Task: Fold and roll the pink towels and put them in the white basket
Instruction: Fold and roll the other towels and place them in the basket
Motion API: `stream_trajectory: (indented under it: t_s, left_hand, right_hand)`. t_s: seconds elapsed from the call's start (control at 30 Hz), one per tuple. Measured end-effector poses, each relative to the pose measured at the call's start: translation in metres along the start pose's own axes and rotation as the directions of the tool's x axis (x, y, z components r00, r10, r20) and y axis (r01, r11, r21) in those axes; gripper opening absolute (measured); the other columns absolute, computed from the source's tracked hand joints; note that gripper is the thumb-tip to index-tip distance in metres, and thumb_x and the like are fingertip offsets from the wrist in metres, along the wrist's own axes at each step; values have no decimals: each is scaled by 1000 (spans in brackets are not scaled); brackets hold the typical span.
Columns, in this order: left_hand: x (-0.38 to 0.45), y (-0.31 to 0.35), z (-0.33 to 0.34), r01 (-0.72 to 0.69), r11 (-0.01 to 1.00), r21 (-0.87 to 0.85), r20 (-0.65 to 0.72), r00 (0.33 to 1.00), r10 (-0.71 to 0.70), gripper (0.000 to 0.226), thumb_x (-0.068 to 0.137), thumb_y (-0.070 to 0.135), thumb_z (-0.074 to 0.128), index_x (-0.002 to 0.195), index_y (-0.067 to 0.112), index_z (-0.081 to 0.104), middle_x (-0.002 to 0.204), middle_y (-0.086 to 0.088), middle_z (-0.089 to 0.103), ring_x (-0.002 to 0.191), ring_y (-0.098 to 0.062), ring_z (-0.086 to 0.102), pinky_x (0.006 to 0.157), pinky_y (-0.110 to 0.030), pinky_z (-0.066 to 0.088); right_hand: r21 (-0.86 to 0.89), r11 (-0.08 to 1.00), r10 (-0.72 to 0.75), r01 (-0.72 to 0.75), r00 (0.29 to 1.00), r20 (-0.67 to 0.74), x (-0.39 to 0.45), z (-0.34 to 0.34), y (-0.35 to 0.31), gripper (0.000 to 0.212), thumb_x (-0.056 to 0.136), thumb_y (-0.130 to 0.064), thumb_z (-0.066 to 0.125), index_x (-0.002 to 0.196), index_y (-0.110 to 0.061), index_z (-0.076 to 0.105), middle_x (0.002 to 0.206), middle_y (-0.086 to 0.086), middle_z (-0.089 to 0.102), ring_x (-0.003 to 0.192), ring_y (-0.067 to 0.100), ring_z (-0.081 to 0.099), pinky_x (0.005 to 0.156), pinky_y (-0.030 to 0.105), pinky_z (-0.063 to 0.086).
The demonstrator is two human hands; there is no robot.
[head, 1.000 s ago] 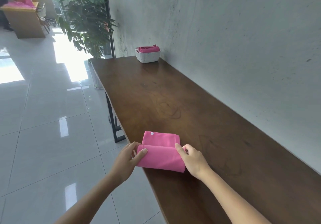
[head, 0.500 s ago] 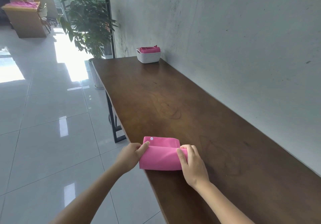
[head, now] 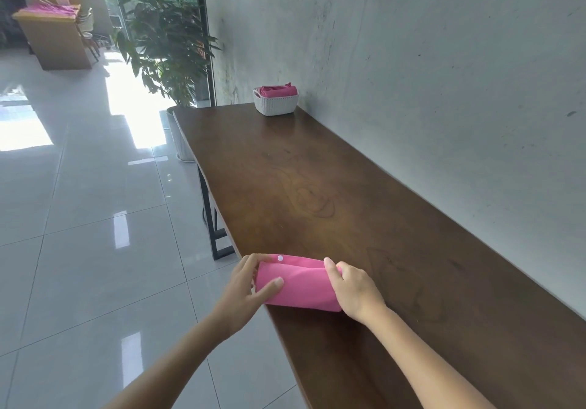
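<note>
Rolling step in hand: pink towel [head: 298, 285] is gripped at the near table [head: 317, 186] edge, left hand [head: 247, 285] curled round one end, right hand [head: 352, 285] round the other. Roll looks nearly closed, a flap probably left. Next, the last turn is needed, then carry to white basket [head: 276, 104], well apart at the far end

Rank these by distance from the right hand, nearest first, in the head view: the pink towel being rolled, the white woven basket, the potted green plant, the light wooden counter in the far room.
From the right hand:
1. Pink rolled towel, gripped at its right end.
2. White woven basket, at the brown table's far end by the wall.
3. Potted green plant, on the floor beyond the table's far left corner.
4. Light wooden counter, far upper left.
</note>
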State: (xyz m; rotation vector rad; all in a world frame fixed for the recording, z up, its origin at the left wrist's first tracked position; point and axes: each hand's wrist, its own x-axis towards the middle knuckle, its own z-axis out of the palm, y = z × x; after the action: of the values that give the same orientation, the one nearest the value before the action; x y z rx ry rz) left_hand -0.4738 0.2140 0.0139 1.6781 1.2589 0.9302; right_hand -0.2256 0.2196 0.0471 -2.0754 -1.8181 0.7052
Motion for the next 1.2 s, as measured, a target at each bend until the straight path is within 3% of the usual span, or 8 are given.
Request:
stream_trajectory:
  t_s: [0.1,0.27,0.43,0.57,0.67,0.83,1.0,1.2]
  left_hand:
    - [-7,-9,6,-35,996,79,-4,999,35,67,80,80,59,134,43,45,130,31,44,124,-1,44,93,-23,50]
    - [-2,-14,11,-15,977,211,-90,995,35,55,83,85,41,120,43,46,118,30,48,116,-1,47,91,-23,47]
    - [9,-10,13,52,974,221,-127,992,-24,38,93,70,40,101,36,53,101,20,58,104,-2,49,82,-29,48]
    - [18,-6,10,118,969,216,-132,987,-91,41,95,68,42,93,30,58,92,12,63,99,-11,54,80,-33,49]
    - [23,0,6,189,960,208,-114,979,-168,58,88,79,37,86,26,62,83,6,67,88,-14,61,71,-37,55]
    - [31,8,0,245,928,281,-41,969,-243,62,87,81,38,85,26,67,90,3,66,87,-12,62,76,-35,55]
    - [29,14,-2,90,870,486,-132,991,-29,59,80,82,33,100,33,57,106,15,56,104,-12,51,97,-36,43]
    - [37,36,4,-168,728,665,52,982,179,80,72,93,48,126,35,58,119,19,60,116,-7,50,112,-33,31]
  right_hand:
    - [1,998,70,-70,993,98,8,-7,-5,58,100,-68,21,77,-24,52,91,0,64,88,20,61,81,38,48]
    - [29,992,118,-123,984,132,13,-9,-9,64,94,-79,18,82,-24,49,93,-4,62,91,19,59,77,37,43]
    - [222,975,5,15,996,-90,8,2,-2,47,100,-65,33,78,-26,49,91,-8,58,86,14,56,76,34,46]
    - [266,949,-107,167,968,-227,0,16,12,38,102,-58,39,111,-29,60,115,-12,59,106,5,55,86,26,43]
    - [240,943,-156,229,944,-290,-7,24,18,53,100,-67,33,127,-28,57,121,-15,56,113,2,51,90,21,40]
    - [281,936,-116,212,940,-320,-6,31,20,55,92,-78,26,105,-33,54,107,-14,61,102,5,58,81,27,50]
    - [258,958,-61,129,965,-255,-1,26,12,51,96,-72,26,91,-28,51,92,-7,62,87,12,60,70,34,51]
    - [212,976,58,-44,997,-58,12,9,-1,54,101,-66,28,81,-20,50,82,-1,61,75,17,57,66,35,43]
